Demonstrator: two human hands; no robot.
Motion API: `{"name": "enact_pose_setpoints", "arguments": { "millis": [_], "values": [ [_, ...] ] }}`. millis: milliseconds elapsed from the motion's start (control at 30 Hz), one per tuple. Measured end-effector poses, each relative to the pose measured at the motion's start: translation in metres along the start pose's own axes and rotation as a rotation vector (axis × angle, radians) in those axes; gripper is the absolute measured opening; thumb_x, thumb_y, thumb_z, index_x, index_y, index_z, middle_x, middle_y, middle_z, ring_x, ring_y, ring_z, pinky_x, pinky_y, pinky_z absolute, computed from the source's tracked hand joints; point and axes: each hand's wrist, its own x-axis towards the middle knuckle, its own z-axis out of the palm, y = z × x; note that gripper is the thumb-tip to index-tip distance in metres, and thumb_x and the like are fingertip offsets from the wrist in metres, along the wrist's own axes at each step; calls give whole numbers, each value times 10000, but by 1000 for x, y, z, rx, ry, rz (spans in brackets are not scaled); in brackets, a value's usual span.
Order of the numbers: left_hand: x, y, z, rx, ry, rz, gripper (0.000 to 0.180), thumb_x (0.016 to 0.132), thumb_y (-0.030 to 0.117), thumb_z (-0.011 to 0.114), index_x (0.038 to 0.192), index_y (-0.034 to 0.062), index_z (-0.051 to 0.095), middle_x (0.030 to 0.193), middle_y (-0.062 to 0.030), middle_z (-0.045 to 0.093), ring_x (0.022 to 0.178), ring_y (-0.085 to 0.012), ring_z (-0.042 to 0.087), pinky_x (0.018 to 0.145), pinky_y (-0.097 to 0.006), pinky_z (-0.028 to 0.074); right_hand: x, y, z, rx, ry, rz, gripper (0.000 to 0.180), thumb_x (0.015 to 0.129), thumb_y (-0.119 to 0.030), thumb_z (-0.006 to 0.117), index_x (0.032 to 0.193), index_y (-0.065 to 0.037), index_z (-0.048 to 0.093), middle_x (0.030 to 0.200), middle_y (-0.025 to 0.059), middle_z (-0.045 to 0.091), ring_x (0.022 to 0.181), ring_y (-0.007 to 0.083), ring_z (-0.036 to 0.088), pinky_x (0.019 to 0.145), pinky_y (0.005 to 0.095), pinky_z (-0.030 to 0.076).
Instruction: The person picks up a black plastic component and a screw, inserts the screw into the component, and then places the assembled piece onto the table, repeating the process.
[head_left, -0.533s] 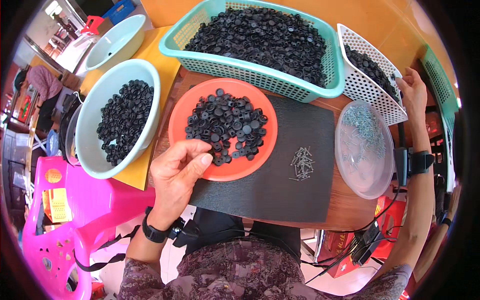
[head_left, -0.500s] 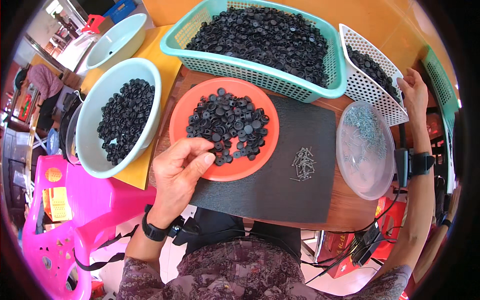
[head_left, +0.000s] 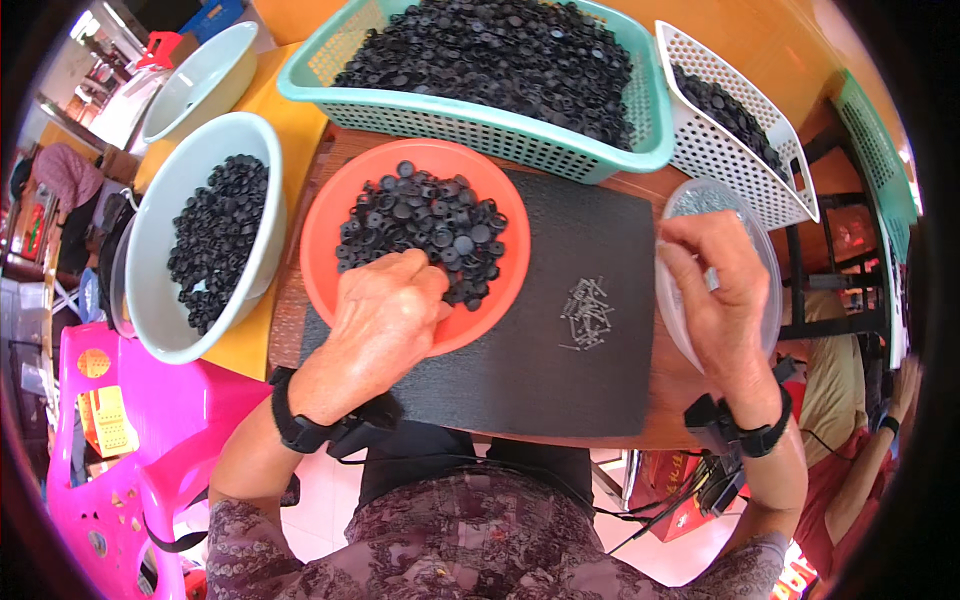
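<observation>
Small printed characters (head_left: 659,478) mark the red box (head_left: 682,521) below the table (head_left: 678,400), unreadable here.

I count one orange bowl (head_left: 320,245), one black mat (head_left: 510,385), one pink chair (head_left: 195,395) and two pale basins (head_left: 148,225). The black caps (head_left: 405,210) and nails (head_left: 587,318) (both heaped) defy counting.
</observation>
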Motion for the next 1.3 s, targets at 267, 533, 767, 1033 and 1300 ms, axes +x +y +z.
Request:
{"name": "enact_pose_setpoints", "arguments": {
  "millis": [267,533,767,1033,1300],
  "values": [
    [-1,3,-2,-52,51,19,144,694,5,710,812,-7,628,693,-107,533,627,-265,589,568,-376,464,-20,-33,16,174,-49,-71,242,688,82,717,911,18,647,823,132,625,748,312,593,643,384,475],
    [-20,27,-18,-294,163,69,286,629,-76,729,864,-3,584,703,-83,536,582,-237,580,507,-346,465,-37,-75,48,610,-195,166,169,822,19,704,985,16,660,915,79,677,758,144,588,671,269,471],
    [-24,42,-7,-316,231,134,339,624,-81,732,923,-4,593,731,-85,556,574,-231,587,502,-333,471,-46,-94,63,1243,-190,760,165,890,-47,681,1026,34,637,923,47,668,815,83,618,706,234,508],
    [-33,44,2,-702,122,-27,325,701,-57,769,998,10,655,792,-53,602,603,-109,586,524,-244,464,-58,-88,60,1334,-208,933,159,895,-69,681,1027,13,646,880,34,677,754,48,594,633,201,472],
    [-42,56,22,-917,256,-195,246,757,16,787,987,1,701,890,-41,621,692,-76,577,603,-210,461,-72,-102,63,1458,-23,1018,148,892,-59,682,1020,6,645,847,17,666,727,39,575,595,183,443]
  ]
}}
